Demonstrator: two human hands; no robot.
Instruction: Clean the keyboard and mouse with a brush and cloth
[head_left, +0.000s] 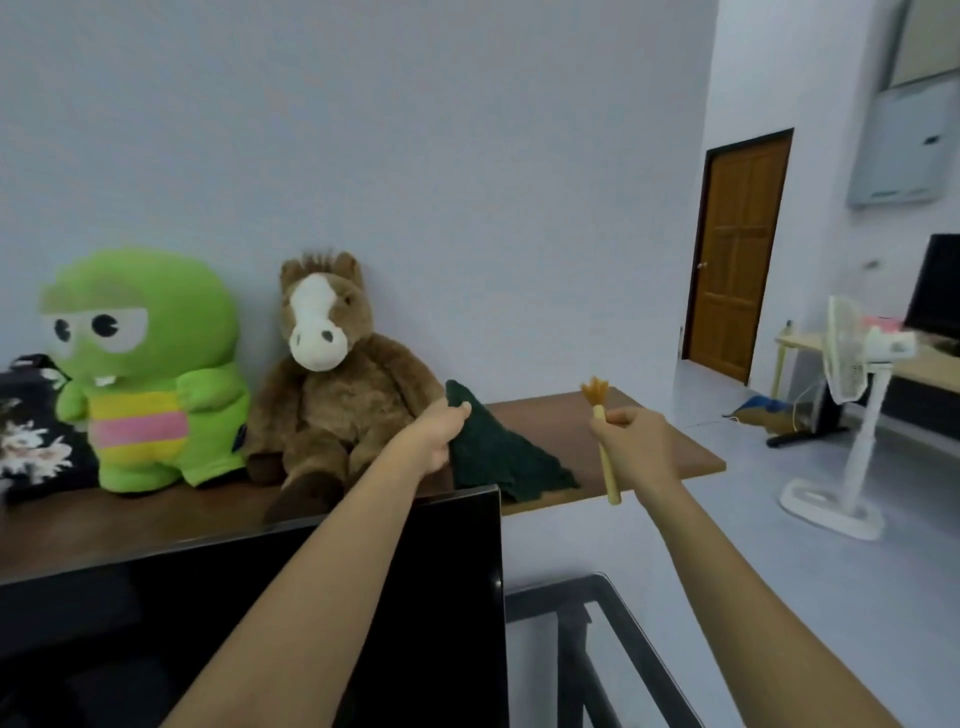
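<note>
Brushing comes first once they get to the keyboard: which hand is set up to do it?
Likely the right hand: it already grips the brush, bristles up. The left hand pinches the dark green cloth, which still trails on the wooden shelf.

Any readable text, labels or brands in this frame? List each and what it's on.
None readable.
Wall box: small dark mark, too blurred to read.
Green plush toy, brush, cloth, monitor: no text visible.
</note>
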